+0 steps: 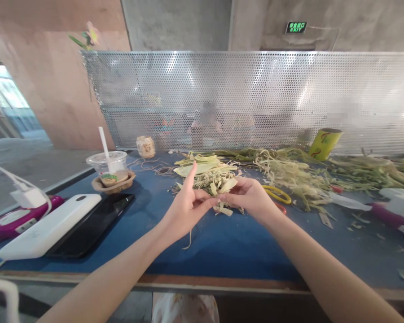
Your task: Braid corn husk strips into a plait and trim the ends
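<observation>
My left hand (183,204) and my right hand (251,197) meet over the middle of the blue table. Between their fingertips is a pale, dry strip of leaf (226,186), pinched from both sides. The left thumb and fingers press together on it, with one finger pointing up. My right thumb and forefinger close on its other end. Just behind and under the fingers lies a heap of crumbled dried herb (207,180), partly hidden by the hands. Beyond the heap, long flat pale-green leaves (198,166) are spread out.
A lidded plastic cup (109,172) with a straw, a white power bank (50,226) and a black phone (94,226) are on the left. Dried stalks (289,175), a yellow loop (278,194) and a yellow-green tube (325,143) lie right. A perforated metal screen (229,89) stands behind.
</observation>
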`<state>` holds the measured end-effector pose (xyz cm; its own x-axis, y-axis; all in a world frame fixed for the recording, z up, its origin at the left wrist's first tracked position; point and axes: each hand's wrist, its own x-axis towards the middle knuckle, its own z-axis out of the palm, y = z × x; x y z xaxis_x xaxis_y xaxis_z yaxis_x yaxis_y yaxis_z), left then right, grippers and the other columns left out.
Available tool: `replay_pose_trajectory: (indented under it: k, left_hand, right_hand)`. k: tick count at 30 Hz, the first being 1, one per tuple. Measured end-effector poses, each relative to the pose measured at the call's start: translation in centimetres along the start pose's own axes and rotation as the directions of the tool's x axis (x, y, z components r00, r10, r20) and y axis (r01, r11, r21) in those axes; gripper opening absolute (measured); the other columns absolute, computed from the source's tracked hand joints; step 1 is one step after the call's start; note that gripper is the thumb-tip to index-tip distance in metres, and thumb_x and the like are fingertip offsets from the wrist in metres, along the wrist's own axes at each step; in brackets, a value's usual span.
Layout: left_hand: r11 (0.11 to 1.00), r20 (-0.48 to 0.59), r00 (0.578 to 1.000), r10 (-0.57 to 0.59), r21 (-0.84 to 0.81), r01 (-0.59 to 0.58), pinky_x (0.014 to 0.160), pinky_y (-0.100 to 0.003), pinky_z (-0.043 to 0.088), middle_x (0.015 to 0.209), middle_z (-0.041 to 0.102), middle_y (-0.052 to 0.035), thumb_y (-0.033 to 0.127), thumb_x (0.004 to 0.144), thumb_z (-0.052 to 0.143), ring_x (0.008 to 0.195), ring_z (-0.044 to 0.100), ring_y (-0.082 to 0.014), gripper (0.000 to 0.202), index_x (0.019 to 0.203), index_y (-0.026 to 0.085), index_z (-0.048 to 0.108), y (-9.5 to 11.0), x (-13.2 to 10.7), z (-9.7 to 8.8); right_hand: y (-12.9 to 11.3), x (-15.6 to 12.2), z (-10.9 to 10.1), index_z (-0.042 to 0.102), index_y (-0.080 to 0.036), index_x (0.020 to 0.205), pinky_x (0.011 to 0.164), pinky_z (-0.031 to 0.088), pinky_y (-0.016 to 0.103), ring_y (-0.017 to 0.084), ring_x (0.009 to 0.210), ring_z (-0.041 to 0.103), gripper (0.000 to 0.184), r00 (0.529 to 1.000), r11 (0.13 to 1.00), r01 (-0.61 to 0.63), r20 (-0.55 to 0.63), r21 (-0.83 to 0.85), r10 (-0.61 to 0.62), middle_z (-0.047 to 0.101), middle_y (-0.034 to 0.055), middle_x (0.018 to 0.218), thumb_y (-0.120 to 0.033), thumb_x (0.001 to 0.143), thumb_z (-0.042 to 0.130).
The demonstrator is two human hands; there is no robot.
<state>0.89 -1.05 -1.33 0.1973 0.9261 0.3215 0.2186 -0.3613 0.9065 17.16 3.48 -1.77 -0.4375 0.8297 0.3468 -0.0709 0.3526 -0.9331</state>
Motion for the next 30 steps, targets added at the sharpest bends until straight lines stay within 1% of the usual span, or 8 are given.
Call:
replay_pose_trajectory:
  k: [4, 6, 9, 13, 17, 22, 26, 30]
  left_hand:
    - [0.987, 0.042, 0.997, -0.066, -0.141, 0.072, 0.057, -0.026, 0.042, 0.064, 0.063, 0.0015, 0.03, 0.078, 0.058, 0.059, 0.058, -0.0139, 0.092, 0.14, 0.021, -0.01, 0.0, 0.0, -0.1]
    - [0.98, 0.053, 0.996, -0.072, -0.181, 0.081, 0.059, -0.026, 0.043, 0.062, 0.061, 0.0032, 0.028, 0.077, 0.059, 0.059, 0.058, -0.0127, 0.092, 0.14, 0.02, -0.008, 0.0, 0.0, -0.1]
    - [0.971, 0.065, 0.994, -0.086, -0.218, 0.098, 0.059, -0.026, 0.044, 0.061, 0.06, 0.0033, 0.026, 0.077, 0.059, 0.059, 0.059, -0.0129, 0.091, 0.141, 0.019, -0.005, 0.1, -0.1, -0.1]
    - [0.969, 0.057, 0.996, -0.064, -0.234, 0.075, 0.06, -0.027, 0.044, 0.066, 0.059, 0.0016, 0.026, 0.075, 0.061, 0.064, 0.059, -0.0149, 0.092, 0.141, 0.021, -0.002, 0.1, -0.2, -0.1]
    - [0.972, 0.135, 0.991, -0.025, -0.227, 0.056, 0.06, -0.029, 0.041, 0.062, 0.056, 0.0019, 0.027, 0.073, 0.062, 0.062, 0.055, -0.0147, 0.099, 0.14, 0.019, -0.011, 0.1, -0.2, -0.1]
    - [0.991, 0.114, 0.993, 0.008, -0.132, 0.007, 0.056, -0.027, 0.036, 0.059, 0.052, 0.0031, 0.021, 0.075, 0.059, 0.058, 0.048, -0.0129, 0.096, 0.14, 0.016, -0.011, 0.2, -0.2, 0.1]
    - [0.994, 0.128, 0.991, 0.041, -0.108, -0.027, 0.058, -0.027, 0.038, 0.06, 0.051, 0.0034, 0.019, 0.075, 0.058, 0.06, 0.046, -0.0121, 0.091, 0.141, 0.017, -0.005, 0.2, -0.3, 0.1]
    - [0.993, 0.134, 0.99, 0.04, -0.118, -0.024, 0.064, -0.029, 0.041, 0.066, 0.056, -0.0002, 0.024, 0.078, 0.056, 0.067, 0.052, -0.0147, 0.09, 0.141, 0.017, -0.008, 0.3, -0.3, -0.1]
  right_hand:
    - [-0.2, -0.5, 0.1, 0.058, -0.016, 0.064, 0.052, 0.045, 0.023, 0.011, 0.056, 0.055, 0.01, 0.958, 0.906, 0.268, -0.007, -0.329, -0.286, 0.058, -0.0002, 0.061, -0.021, 0.073, 0.061]
    - [-0.3, -0.7, 0.1, 0.062, -0.017, 0.072, 0.057, 0.047, 0.024, 0.011, 0.062, 0.056, 0.011, 0.878, 0.747, 0.445, 0.074, -0.494, -0.474, 0.059, 0.0016, 0.066, -0.016, 0.079, 0.054]
    - [-0.3, -0.8, -0.1, 0.064, -0.02, 0.091, 0.066, 0.048, 0.025, 0.011, 0.073, 0.057, 0.022, 0.747, 0.564, 0.633, 0.225, -0.53, -0.626, 0.061, 0.0036, 0.078, -0.012, 0.084, 0.045]
    - [-0.7, -0.8, -0.3, 0.064, -0.022, 0.096, 0.067, 0.048, 0.025, 0.011, 0.075, 0.056, 0.021, 0.756, 0.587, 0.643, 0.286, -0.491, -0.589, 0.058, 0.0035, 0.081, -0.013, 0.084, 0.049]
    - [-1.1, -0.9, -0.3, 0.065, -0.019, 0.08, 0.075, 0.048, 0.03, 0.014, 0.082, 0.055, 0.005, 0.783, 0.614, 0.617, 0.305, -0.491, -0.542, 0.054, 0.0055, 0.091, -0.021, 0.076, 0.062]
    - [-1.4, -0.8, -0.6, 0.063, -0.022, 0.078, 0.086, 0.041, 0.035, 0.014, 0.087, 0.056, 0.002, 0.743, 0.589, 0.669, 0.42, -0.454, -0.521, 0.065, 0.0008, 0.09, -0.02, 0.077, 0.062]
    - [-1.4, -0.7, -0.7, 0.064, -0.023, 0.086, 0.076, 0.045, 0.032, 0.013, 0.077, 0.057, 0.013, 0.721, 0.601, 0.693, 0.398, -0.399, -0.567, 0.065, 0.0009, 0.078, -0.015, 0.081, 0.056]
    - [-1.1, -0.9, -0.8, 0.067, -0.023, 0.089, 0.066, 0.048, 0.027, 0.013, 0.076, 0.057, 0.025, 0.681, 0.529, 0.727, 0.353, -0.438, -0.642, 0.062, 0.0048, 0.084, -0.008, 0.083, 0.048]
